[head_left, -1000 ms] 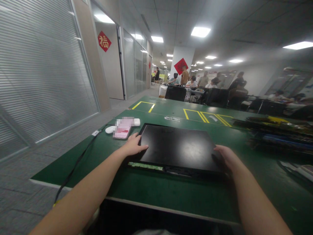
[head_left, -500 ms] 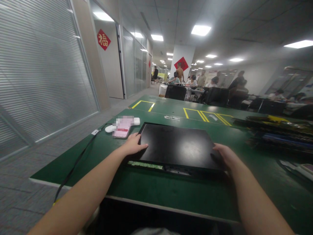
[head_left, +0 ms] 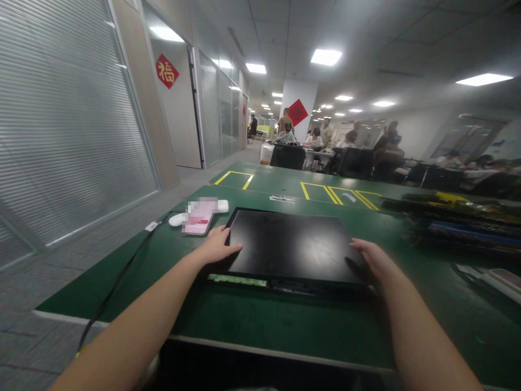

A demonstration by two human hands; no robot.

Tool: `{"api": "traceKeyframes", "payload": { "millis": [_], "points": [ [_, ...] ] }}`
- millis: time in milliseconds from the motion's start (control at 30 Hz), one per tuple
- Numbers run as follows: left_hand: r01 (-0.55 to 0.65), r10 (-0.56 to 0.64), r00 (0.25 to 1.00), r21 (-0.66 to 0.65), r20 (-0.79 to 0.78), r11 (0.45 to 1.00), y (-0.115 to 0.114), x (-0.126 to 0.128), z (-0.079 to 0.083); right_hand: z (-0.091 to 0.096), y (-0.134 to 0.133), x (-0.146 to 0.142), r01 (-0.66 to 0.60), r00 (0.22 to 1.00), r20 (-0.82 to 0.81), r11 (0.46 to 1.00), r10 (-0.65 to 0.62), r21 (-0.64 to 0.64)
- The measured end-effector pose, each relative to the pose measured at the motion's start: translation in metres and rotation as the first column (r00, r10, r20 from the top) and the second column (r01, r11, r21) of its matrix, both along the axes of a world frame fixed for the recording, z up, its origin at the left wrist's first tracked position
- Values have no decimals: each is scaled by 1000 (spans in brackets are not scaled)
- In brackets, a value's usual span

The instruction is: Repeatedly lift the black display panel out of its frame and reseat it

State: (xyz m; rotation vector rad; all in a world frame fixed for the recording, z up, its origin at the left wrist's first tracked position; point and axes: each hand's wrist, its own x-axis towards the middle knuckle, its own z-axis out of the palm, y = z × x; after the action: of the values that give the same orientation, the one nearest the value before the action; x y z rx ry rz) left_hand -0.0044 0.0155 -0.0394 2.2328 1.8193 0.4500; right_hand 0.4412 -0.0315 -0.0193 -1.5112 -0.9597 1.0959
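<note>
A flat black panel (head_left: 291,244) lies on the green table (head_left: 260,320), with a narrow green circuit strip (head_left: 236,280) showing along its near edge. My left hand (head_left: 215,247) grips the panel's left edge, thumb lying on top. My right hand (head_left: 372,260) holds the right near corner, fingers curled over the edge. Both forearms reach in from the bottom of the view.
A pink phone (head_left: 198,216) and a white mouse-like object (head_left: 176,219) lie left of the panel, and a black cable (head_left: 118,279) runs off the table edge. Stacked boards (head_left: 451,217) sit at the right. Yellow marking lines (head_left: 325,191) cross the far table. Several people sit at desks (head_left: 325,144) beyond.
The camera has shifted slightly, so the scene sits a little lower and to the left. Both hands stay on the panel's edges as before.
</note>
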Motion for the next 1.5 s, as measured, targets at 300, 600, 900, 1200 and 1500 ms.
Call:
{"api": "traceKeyframes", "payload": {
  "millis": [300, 600, 900, 1200, 1500],
  "points": [
    [-6, 5, 1000, 5, 23, 1000, 2, -1, -1, -4, 7, 10, 155, 988, 10, 987, -155, -32],
    [-2, 0, 999, -42, -46, 999, -1, 1, 3, -2, 2, 12, 272, 955, 101, 959, -279, 80],
    [6, -10, 997, -48, -77, 999, -5, 3, 8, 1, -1, 8, 258, 917, 290, 962, -274, 93],
    [-3, 0, 997, -42, -81, 999, -5, 3, 9, 10, -4, -1, 296, 892, 327, 950, -313, 103],
    [-9, 5, 996, -49, -85, 999, -8, 4, 12, 0, 1, 9, 240, 896, 362, 966, -258, 94]
  ]
}}
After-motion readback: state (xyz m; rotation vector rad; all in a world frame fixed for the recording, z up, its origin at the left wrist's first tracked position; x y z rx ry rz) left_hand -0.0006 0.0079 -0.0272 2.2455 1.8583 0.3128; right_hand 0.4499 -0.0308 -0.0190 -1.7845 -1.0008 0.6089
